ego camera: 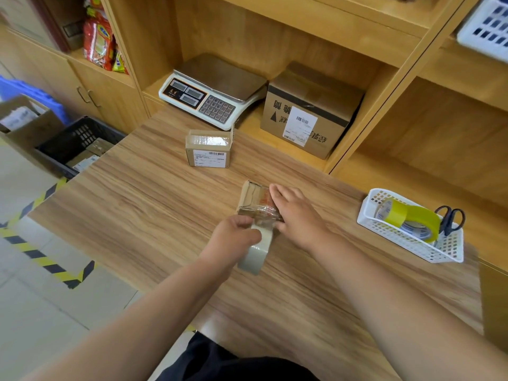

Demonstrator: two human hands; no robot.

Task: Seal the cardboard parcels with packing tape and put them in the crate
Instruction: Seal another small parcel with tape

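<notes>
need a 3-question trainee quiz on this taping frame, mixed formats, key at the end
1. True or false: the right hand lies flat on the small parcel in the middle of the table.
2. What does the left hand grip? A) a knife B) the tape roll C) a pen
3. Fill in: the scissors stand in the white ____ near the table's right edge, beside a yellow roll.

Key: 1 true; 2 B; 3 basket.
</notes>
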